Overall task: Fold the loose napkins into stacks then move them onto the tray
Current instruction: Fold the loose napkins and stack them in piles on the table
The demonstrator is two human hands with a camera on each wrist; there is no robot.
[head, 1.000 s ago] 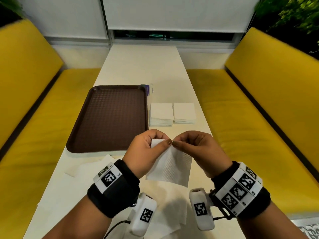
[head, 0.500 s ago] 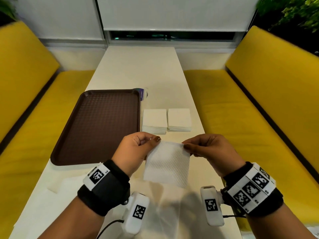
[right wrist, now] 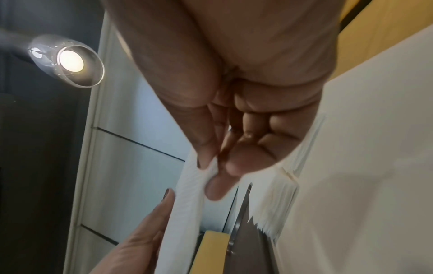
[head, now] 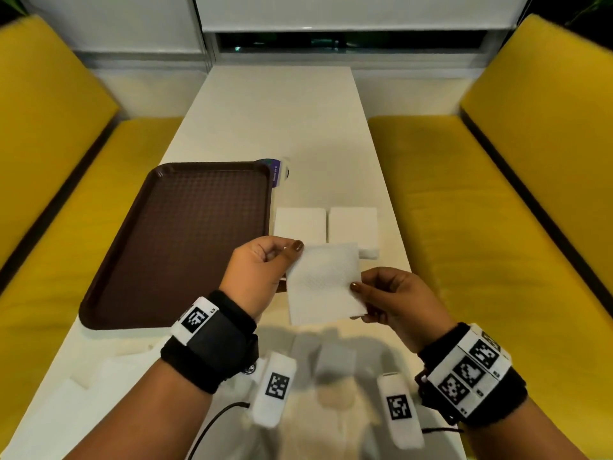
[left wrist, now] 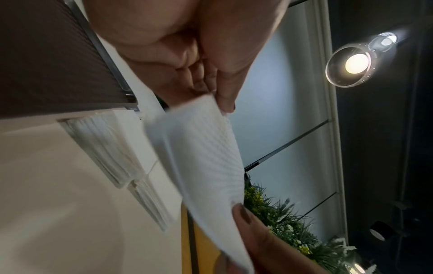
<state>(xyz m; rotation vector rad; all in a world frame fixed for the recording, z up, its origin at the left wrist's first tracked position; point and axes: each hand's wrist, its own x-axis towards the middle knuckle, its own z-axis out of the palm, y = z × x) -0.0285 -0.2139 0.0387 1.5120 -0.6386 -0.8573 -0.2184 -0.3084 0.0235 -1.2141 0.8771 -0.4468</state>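
Note:
A folded white napkin (head: 321,283) hangs in the air above the table's near half. My left hand (head: 262,270) pinches its upper left corner between thumb and fingers; my right hand (head: 391,300) pinches its lower right edge. The left wrist view shows the napkin (left wrist: 206,148) under my left thumb, and the right wrist view shows the napkin (right wrist: 187,204) pinched by my right fingertips. Two stacks of folded napkins (head: 300,224) (head: 353,224) sit side by side just beyond it. The brown tray (head: 185,240) lies to their left, with nothing on it.
Loose unfolded napkins (head: 109,376) lie on the white table (head: 282,121) near my wrists. A small purple-and-white packet (head: 278,171) sits at the tray's far right corner. Yellow benches (head: 481,227) flank the table on both sides.
The napkin has gone from both hands pinching its top edge close together to a spread hold, my right hand sliding down to the lower right edge. The napkin has moved toward the stacks.

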